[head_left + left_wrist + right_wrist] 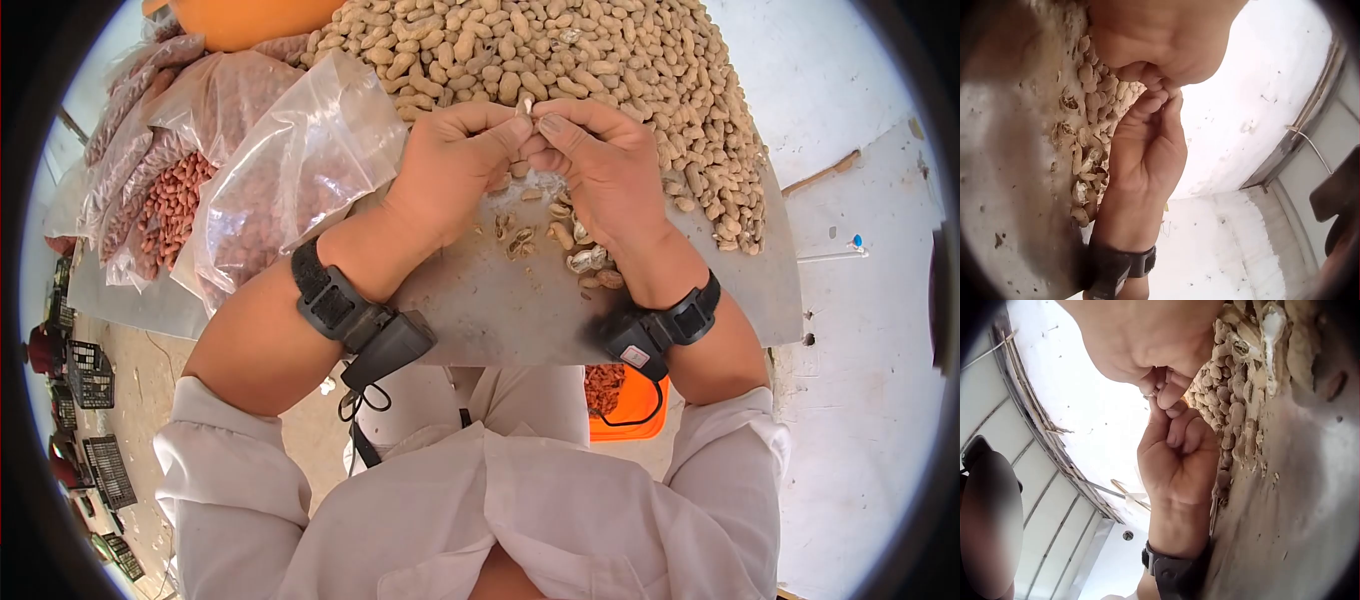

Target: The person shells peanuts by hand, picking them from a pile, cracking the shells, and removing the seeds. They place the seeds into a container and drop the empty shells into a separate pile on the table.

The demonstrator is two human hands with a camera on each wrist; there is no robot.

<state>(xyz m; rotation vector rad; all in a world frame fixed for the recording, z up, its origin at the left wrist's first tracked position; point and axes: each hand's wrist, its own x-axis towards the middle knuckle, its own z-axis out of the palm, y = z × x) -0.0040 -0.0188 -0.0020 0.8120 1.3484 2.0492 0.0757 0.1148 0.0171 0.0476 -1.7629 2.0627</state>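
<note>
Both hands meet above the near edge of a heap of unshelled peanuts (690, 110). My left hand (455, 165) and right hand (610, 170) pinch a small peanut pod (527, 103) between thumbs and forefingers; only its pale tip shows, the rest is hidden by the fingers. In the left wrist view, the right hand (1147, 147) has its fingertips against those of the left. The right wrist view shows the left hand (1175, 456) with fingers curled in. Below the hands lie broken peanut shells (520, 240) and a few pods (585, 260).
Clear plastic bags (290, 150) of red peanut kernels (175, 205) stand at the left of the grey tabletop (480, 330). An orange container (255, 20) sits behind them. Below the table's front edge is an orange basin (640, 415) with reddish contents. Black crates (90, 375) stand on the floor.
</note>
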